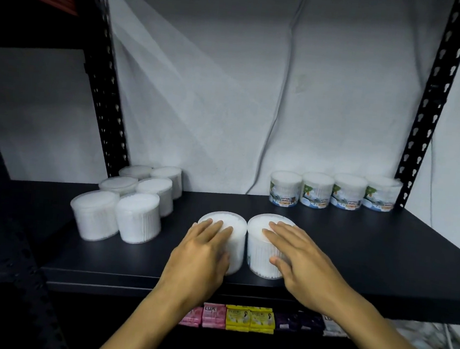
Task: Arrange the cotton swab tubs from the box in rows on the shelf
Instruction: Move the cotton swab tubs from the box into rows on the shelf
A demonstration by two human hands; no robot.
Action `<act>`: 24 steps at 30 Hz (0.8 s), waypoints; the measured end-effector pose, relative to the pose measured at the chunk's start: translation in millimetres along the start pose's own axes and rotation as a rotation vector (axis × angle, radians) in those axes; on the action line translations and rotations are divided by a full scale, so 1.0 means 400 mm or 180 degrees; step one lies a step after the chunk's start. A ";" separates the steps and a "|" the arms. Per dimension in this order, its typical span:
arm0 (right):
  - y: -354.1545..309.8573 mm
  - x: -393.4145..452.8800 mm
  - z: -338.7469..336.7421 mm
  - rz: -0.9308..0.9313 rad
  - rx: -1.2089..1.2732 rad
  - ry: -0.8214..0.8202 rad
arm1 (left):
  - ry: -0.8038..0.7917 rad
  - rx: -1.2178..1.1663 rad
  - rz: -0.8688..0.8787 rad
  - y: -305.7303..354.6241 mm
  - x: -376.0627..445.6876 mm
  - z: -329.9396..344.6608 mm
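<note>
Resting our left hand [202,252] and right hand [299,258] on two cotton swab tubs [238,240] that touch side by side near the shelf [382,260] front edge, we keep our fingers nearly straight over the lids, thumbs against the walls. We judge the work partly done: six plain tubs [126,207] stand in two files beyond our left fingertips, four labelled tubs [333,191] line the wall beyond the right. The box is out of view. Open dark board lies ahead of both fingertips, so sliding back looks free; behind our palms the edge drops toward soap packets [238,317]
</note>
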State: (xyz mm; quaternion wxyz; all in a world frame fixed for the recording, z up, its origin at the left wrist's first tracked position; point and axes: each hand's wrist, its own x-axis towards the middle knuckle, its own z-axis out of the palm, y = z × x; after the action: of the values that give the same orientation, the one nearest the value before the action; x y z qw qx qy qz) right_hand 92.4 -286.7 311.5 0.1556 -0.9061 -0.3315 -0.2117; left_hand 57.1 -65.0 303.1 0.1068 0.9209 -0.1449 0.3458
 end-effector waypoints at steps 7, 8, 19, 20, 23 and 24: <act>-0.005 -0.024 -0.006 0.0041 0.0018 -0.0023 | -0.0053 -0.0014 0.0022 0.019 -0.013 -0.022; -0.007 -0.024 -0.007 0.0049 0.0054 -0.0047 | -0.0139 -0.0068 -0.0087 0.023 -0.011 -0.028; -0.052 0.013 0.020 0.1235 0.0573 0.0957 | -0.0589 0.0194 -0.1563 0.069 0.068 -0.054; -0.050 0.015 0.023 0.1248 0.0569 0.0962 | -0.0615 0.0195 -0.1556 0.068 0.075 -0.053; -0.038 0.014 0.022 0.1205 0.0624 0.0934 | -0.0654 0.0032 -0.1511 0.057 0.081 -0.051; -0.032 0.013 0.018 0.1175 0.0664 0.0896 | -0.0652 -0.0049 -0.1476 0.051 0.081 -0.050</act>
State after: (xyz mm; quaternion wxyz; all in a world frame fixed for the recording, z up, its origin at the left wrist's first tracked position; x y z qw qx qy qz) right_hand 89.5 -271.6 309.5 0.3289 -0.8920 -0.1555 -0.2684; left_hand 61.3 -84.4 341.6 0.1751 0.9589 0.0575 0.2158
